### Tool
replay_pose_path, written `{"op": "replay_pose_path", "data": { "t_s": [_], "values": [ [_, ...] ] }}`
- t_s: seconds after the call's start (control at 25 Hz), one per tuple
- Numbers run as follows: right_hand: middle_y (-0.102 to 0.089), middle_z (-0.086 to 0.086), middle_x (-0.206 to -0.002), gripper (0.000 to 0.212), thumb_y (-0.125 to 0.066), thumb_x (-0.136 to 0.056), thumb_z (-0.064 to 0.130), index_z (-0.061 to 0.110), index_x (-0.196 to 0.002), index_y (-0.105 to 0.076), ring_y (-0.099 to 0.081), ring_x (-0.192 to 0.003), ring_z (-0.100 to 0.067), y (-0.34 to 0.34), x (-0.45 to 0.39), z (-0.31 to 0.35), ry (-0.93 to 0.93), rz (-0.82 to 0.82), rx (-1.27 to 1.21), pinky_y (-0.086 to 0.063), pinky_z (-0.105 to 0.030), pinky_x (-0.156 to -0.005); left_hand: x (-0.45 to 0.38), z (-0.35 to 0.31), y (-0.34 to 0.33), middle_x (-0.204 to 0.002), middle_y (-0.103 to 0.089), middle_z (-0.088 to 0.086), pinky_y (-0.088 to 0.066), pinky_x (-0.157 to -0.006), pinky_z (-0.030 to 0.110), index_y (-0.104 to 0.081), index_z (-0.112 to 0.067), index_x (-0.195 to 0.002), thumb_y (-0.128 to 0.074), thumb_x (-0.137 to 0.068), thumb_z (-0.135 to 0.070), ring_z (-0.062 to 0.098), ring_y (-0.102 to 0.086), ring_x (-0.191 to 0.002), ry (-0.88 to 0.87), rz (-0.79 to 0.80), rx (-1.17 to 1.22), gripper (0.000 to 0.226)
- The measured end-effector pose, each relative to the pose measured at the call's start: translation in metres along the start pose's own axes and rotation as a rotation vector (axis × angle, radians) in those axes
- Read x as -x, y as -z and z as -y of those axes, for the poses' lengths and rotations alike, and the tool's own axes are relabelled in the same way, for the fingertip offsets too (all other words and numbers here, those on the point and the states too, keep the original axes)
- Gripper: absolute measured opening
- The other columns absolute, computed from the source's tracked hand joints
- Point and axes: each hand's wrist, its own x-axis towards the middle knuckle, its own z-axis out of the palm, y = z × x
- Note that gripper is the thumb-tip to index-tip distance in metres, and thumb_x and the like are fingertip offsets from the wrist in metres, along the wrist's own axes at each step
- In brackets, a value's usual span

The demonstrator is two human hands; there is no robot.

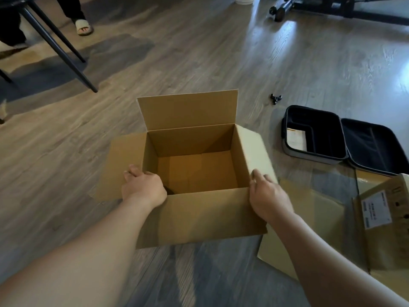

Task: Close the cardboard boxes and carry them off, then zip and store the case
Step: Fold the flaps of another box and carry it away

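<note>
Underfoot, grey wood floor (199, 63), chair legs (59, 47)

open box (192, 165) centre floor, case (345, 140) right, chair (51, 41) behind-left

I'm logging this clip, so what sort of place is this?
Probably a room in a home: wood-look floor, chair legs beside a sandalled foot, and an open box and case on the floor.

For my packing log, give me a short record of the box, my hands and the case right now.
box: cardboard box on the floor, all four flaps open
left hand: left hand grips the left flap at the near corner
right hand: right hand holds the right flap's near edge
case: black case lying unzipped, to the right
</note>
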Motion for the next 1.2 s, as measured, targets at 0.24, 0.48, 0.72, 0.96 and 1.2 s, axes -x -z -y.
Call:
{"op": "replay_pose_path", "data": {
  "t_s": [0.24,0.48,0.72,0.96,1.2],
  "values": [
    [-0.061,-0.009,-0.130,0.043,-0.024,-0.104,0.052,0.023,-0.133,-0.039,-0.063,-0.105,-0.032,-0.019,0.008,0.016,0.052,0.059,-0.115,-0.054,-0.046,-0.085,0.000,0.006,-0.006,-0.163,-0.004,0.024,-0.018,-0.121,0.052,-0.014,0.000,-0.155,-0.041,-0.097,-0.043,0.043,-0.007,-0.150,-0.086,-0.077,-0.002,0.077],
    [-0.059,0.005,-0.118,0.038,-0.037,-0.102,0.047,0.029,-0.133,-0.051,-0.059,-0.105,-0.022,-0.001,0.002,-0.020,0.181,-0.052,-0.152,-0.053,-0.045,-0.087,0.011,-0.076,0.014,-0.163,-0.022,0.011,-0.029,-0.115,0.049,-0.026,-0.015,-0.155,-0.034,-0.100,-0.053,0.032,-0.024,-0.149,-0.472,-0.186,0.068,0.067],
    [-0.054,0.006,-0.133,0.038,-0.038,-0.101,0.045,0.029,-0.133,-0.052,-0.052,-0.126,-0.023,0.002,0.014,-0.092,0.012,-0.129,-0.226,-0.047,-0.040,-0.092,0.082,-0.194,0.000,-0.156,-0.036,0.019,-0.035,-0.114,0.047,-0.037,-0.005,-0.148,-0.043,-0.095,-0.037,0.033,-0.032,-0.145,-0.971,-0.306,0.024,0.063],
    [-0.042,-0.004,-0.155,0.060,-0.052,-0.098,0.038,0.021,-0.153,-0.036,-0.043,-0.139,-0.027,0.000,0.033,-0.173,-0.291,-0.010,-0.122,-0.046,-0.041,-0.104,0.143,-0.264,-0.063,-0.144,-0.042,0.026,-0.039,-0.110,0.044,-0.042,0.005,-0.137,-0.047,-0.091,-0.020,0.038,-0.033,-0.140,-1.181,-0.143,-0.210,0.053],
    [-0.058,-0.011,-0.138,0.045,-0.056,-0.096,0.036,0.015,-0.136,-0.054,-0.056,-0.125,-0.031,-0.023,0.059,-0.228,-0.618,0.236,-0.154,-0.049,-0.037,-0.100,0.145,-0.286,-0.109,-0.143,-0.023,0.049,-0.037,-0.109,0.053,-0.018,0.024,-0.142,-0.043,-0.093,-0.006,0.057,-0.026,-0.136,-0.875,0.202,-0.372,0.062]
  ]
}}
